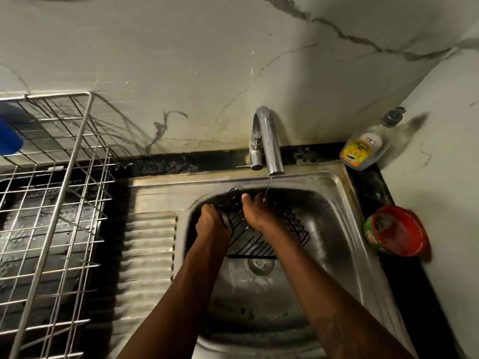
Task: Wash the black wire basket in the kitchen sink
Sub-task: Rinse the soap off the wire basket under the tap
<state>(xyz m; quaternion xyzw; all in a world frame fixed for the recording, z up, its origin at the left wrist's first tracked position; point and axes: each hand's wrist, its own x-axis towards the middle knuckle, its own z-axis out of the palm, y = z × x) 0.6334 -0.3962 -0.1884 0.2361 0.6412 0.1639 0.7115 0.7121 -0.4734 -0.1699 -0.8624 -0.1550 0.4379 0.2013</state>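
A black wire basket [255, 243], triangular in outline, is held tilted over the steel sink [334, 229], above the drain. My left hand [213, 221] grips its left side with curled fingers. My right hand [259, 212] lies across the basket's upper part, thumb pointing up toward the tap [268, 141]. A thin stream of water falls from the spout onto my right hand and the basket. Part of the basket is hidden behind both hands.
A steel wire dish rack [51, 203] stands on the left, next to the ribbed draining board [147, 250]. A dish soap bottle [365, 149] sits in the back right corner. A red tub of scrubbing paste [399, 230] rests on the dark counter at the right.
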